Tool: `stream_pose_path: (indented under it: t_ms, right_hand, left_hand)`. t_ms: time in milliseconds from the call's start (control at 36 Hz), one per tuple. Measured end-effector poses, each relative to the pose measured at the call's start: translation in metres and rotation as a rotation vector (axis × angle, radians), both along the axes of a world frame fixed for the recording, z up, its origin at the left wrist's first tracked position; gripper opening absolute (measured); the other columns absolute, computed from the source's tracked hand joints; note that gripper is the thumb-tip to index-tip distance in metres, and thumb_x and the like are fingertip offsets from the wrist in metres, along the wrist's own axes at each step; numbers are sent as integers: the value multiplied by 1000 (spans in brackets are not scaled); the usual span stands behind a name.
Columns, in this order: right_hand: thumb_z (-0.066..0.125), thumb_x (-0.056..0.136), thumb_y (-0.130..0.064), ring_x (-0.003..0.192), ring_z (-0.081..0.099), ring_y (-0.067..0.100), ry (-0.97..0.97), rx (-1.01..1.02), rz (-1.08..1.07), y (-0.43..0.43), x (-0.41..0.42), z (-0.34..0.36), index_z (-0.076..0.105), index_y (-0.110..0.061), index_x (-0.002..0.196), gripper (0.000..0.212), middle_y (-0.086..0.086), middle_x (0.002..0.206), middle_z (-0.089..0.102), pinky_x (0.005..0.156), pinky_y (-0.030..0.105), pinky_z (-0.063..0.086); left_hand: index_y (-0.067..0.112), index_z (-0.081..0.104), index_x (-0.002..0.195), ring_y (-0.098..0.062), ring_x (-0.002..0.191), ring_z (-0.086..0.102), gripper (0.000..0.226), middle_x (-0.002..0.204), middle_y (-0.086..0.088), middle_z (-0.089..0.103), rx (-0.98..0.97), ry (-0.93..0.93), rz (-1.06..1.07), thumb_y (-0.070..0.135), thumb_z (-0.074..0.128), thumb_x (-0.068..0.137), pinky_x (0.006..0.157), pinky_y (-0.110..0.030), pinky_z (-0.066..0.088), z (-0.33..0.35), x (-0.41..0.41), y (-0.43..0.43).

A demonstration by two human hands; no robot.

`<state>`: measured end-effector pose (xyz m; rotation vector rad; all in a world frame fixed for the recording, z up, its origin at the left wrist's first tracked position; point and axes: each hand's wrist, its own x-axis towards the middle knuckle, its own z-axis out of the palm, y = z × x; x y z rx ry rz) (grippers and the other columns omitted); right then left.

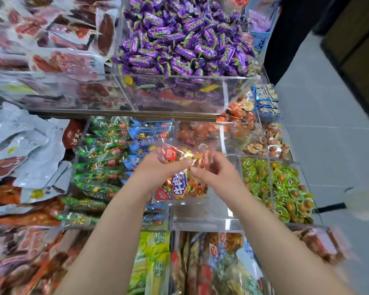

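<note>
Both hands meet at the centre of the view on a red-and-gold snack pack held roughly upright. The left hand has its fingers curled round the left side, and the right hand pinches the crinkled clear film near the top. The pack's lower end dips into a clear acrylic bin just toward 6 o'clock of the hands; whether it touches the floor of the bin cannot be told. The step looks like seating the pack in that bin. To do it well, keep the left-hand grip low on the body and use the right only to steer the top. Lower it straight so the film does not snag the wall, and set it label-forward, matching its neighbours. At 9 o'clock the next bin holds rows of green packs, with blue packs beside them. At 3 o'clock a bin is heaped with small green-lidded cups. At 12 o'clock a large bin is full of purple candies. Orange packets fill one at 1 o'clock, and yellow-green packs stand at 6 o'clock.
</note>
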<state>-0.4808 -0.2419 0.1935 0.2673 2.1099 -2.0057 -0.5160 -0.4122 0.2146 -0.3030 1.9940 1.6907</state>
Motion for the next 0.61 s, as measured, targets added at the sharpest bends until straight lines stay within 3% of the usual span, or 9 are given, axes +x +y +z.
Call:
stream_pose_path:
  t_ms: [83, 139, 222, 333, 417, 472, 528, 611]
  right_hand:
    - [85, 64, -34, 113, 53, 2, 61, 115, -4, 10, 3, 3, 40, -59, 118, 74, -17, 123, 52, 90, 24, 48]
    - [87, 59, -32, 102, 54, -6, 89, 160, 55, 18, 3, 5, 37, -66, 117, 84, -19, 119, 54, 86, 20, 48]
    - [87, 60, -31, 68, 55, -10, 39, 235, 178, 32, 1, 5, 57, -62, 99, 58, -22, 105, 63, 66, 12, 49]
    - [85, 65, -26, 78, 62, -8, -86, 234, 202, 52, -1, -8, 68, -42, 82, 29, -25, 89, 66, 63, 9, 47]
    - [79, 72, -8, 79, 62, 11, -176, 53, 58, 67, -4, -26, 63, -24, 83, 25, -8, 81, 61, 75, 26, 55]
    - [70, 77, 2, 74, 58, 16, -198, -128, -97, 73, -10, -38, 52, -16, 78, 26, -2, 74, 49, 69, 23, 54]
    - [64, 81, 6, 67, 51, 15, -203, -211, -211, 77, -18, -51, 40, -16, 73, 33, 0, 70, 37, 62, 20, 52]
    - [64, 81, 8, 63, 50, 15, -209, -154, -280, 73, -34, -72, 36, -17, 72, 39, 1, 68, 35, 64, 24, 49]
  left_hand:
    - [23, 58, 121, -23, 106, 65, 87, 114, -1, 69, -102, 6, -45, 65, 77, 48, 97, -47, 50, -1, 5, 6]
    - [25, 50, 133, -28, 121, 55, 98, 133, -4, 59, -156, -2, -88, 87, 54, 58, 106, -46, 41, 2, 9, 10]
    - [20, 38, 146, -27, 136, 38, 94, 150, -5, 39, -200, -11, -44, 82, 29, 75, 99, -35, 31, 2, 10, 13]
    - [22, 28, 151, -24, 142, 28, 85, 158, 1, 26, -176, -56, 54, 75, 35, 85, 110, -42, 27, -4, 4, 1]
    - [23, 32, 150, -28, 139, 36, 96, 155, -2, 34, -136, -115, 131, 77, 53, 73, 113, -50, 29, -3, -2, -14]
    - [23, 36, 147, -33, 133, 45, 110, 150, -7, 42, -92, -183, 188, 78, 61, 55, 108, -57, 36, -4, -5, -23]
    - [19, 45, 140, -35, 124, 53, 94, 141, -11, 52, -51, -217, 224, 71, 64, 64, 103, -58, 41, -7, -7, -28]
    - [18, 63, 117, -29, 99, 70, 48, 108, -9, 73, -17, -206, 233, 55, 61, 86, 93, -54, 50, -15, -11, -30]
